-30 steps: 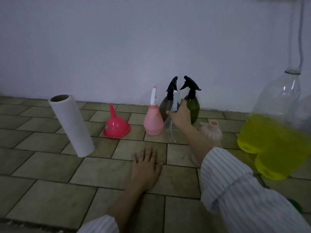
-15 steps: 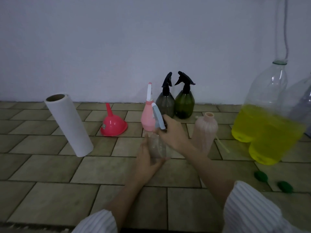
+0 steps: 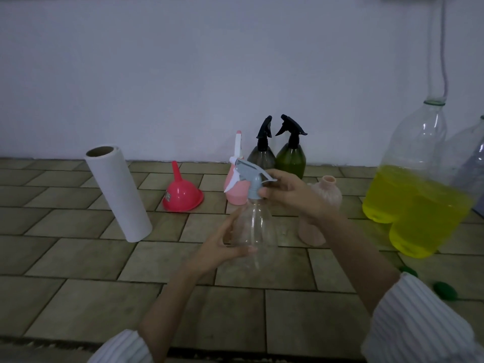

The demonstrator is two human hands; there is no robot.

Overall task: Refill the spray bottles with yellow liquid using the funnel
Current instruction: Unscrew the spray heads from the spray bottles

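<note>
Now I have the clear spray bottle (image 3: 255, 233) lifted forward from the back row and off the tiled floor (image 3: 78, 258): left hand (image 3: 222, 248) cupping its body, right hand (image 3: 289, 193) gripping the blue trigger head (image 3: 250, 178). Uncapping looks next; the funnel (image 3: 182, 193) sits untouched.

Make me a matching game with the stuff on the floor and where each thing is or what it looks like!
Things:
1. funnel
2. clear bottle
3. paper roll
4. big bottle

States:
A. half full of yellow liquid
B. held in both hands
C. white, leaning, far left
D. red, wide end down on the tiles

Pairs: 1-D, 2-B, 3-C, 4-A

The left hand holds the clear bottle's body; the right hand grips its blue spray head.
</note>
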